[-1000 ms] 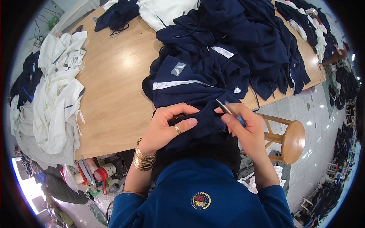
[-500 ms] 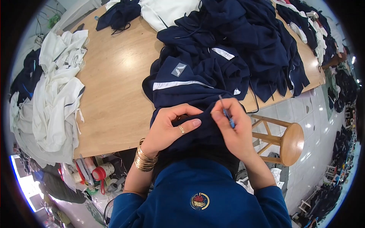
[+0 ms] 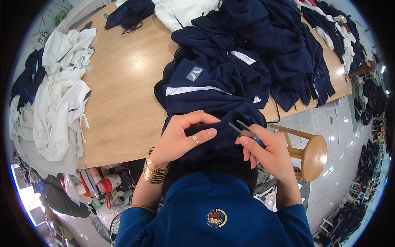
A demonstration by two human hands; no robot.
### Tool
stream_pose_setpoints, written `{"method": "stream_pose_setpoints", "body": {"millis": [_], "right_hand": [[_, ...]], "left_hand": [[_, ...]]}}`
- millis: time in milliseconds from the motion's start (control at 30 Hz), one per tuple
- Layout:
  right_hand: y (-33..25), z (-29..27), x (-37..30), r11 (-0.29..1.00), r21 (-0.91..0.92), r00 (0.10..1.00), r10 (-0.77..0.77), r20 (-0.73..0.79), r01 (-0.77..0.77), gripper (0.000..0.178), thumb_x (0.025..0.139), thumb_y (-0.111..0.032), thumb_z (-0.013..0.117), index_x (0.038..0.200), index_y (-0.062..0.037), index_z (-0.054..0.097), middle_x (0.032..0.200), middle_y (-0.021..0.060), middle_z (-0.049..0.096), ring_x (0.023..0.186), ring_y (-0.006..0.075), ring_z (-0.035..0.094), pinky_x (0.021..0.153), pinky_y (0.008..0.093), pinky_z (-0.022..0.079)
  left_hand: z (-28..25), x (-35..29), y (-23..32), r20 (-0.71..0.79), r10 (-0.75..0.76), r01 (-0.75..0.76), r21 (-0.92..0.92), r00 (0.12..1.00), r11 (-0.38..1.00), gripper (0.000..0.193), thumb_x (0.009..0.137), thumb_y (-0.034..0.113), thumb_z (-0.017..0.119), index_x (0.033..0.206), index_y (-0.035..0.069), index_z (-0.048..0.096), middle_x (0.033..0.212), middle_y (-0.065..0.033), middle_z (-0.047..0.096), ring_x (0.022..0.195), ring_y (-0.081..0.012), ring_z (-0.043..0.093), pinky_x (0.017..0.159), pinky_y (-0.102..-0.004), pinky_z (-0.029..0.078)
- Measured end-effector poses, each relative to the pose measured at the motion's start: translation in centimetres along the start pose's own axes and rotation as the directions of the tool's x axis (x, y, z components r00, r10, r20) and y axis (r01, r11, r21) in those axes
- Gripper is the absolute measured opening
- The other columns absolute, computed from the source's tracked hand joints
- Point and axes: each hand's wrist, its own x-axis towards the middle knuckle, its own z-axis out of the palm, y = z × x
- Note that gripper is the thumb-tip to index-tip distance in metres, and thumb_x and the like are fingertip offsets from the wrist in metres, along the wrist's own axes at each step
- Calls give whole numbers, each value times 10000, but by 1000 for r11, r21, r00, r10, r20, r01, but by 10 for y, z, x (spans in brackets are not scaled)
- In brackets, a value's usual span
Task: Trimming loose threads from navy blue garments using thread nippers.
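A navy garment [image 3: 193, 105] with a white stripe and a small grey patch lies over the table's near edge and down across my lap. My left hand [image 3: 179, 133] bends over its near part, gripping the cloth; thumb and forefinger show, the other fingers are mostly hidden. In my right hand [image 3: 269, 150] is a small pair of thread snips [image 3: 258, 141] with blue handles. Their two blades are apart and point up and left, close over the cloth and just right of my left fingertips.
More navy garments [image 3: 284, 49] are heaped at the far right of the wooden table [image 3: 123, 94], beside a white garment [image 3: 181, 12]. White clothes [image 3: 61, 119] hang over its left edge. A wooden stool [image 3: 314, 158] stands to the right; a red-lidded bottle [image 3: 108, 184] sits below the table's left.
My right hand has moved right and slightly down, turning the snips so their spread blades show. My left hand stays nearly in place on the cloth.
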Motion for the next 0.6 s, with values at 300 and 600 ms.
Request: {"method": "stream_pose_setpoints", "body": {"millis": [300, 600], "right_hand": [[15, -2, 13, 796, -417, 835, -533, -137, 439, 399, 729, -349, 715, 980, -76, 569, 800, 45, 610, 677, 191, 593, 597, 265, 460], [14, -11, 25, 574, -598, 732, -681, 31, 559, 246, 734, -250, 670, 845, -47, 584, 712, 56, 572, 589, 211, 511, 521, 287, 390]], "left_hand": [[-2, 0, 6, 32, -85, 88, -122, 996, 989, 192, 810, 107, 654, 968, -1, 643, 841, -1, 625, 732, -43, 535, 672, -174, 425], [-5, 2, 8, 80, -132, 144, -172, 988, 975, 173, 814, 126, 649, 940, 9, 654, 778, 16, 612, 672, -17, 499, 602, -155, 384]]}}
